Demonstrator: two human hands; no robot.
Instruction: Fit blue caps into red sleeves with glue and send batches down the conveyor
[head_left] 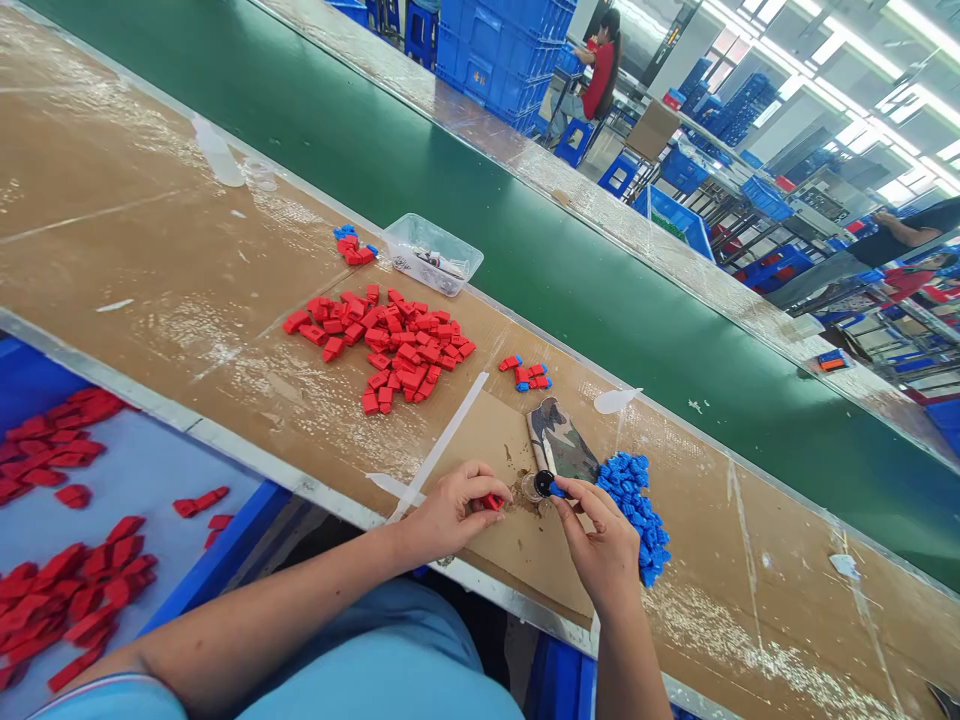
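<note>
No writing is readable on your workbench (135,250) or the clear tub (433,254). Your left hand (448,512) pinches 1 red piece (493,501) at its fingertips; your right hand (600,540) pinches 1 blue piece (556,489) against a small black cap (543,483), just beside the blue pile (637,505).

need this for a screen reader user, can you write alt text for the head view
A person's left hand pinches a small red piece while the right hand holds a small blue piece, over a brown worktable. Piles of red pieces and blue pieces lie nearby.
</note>
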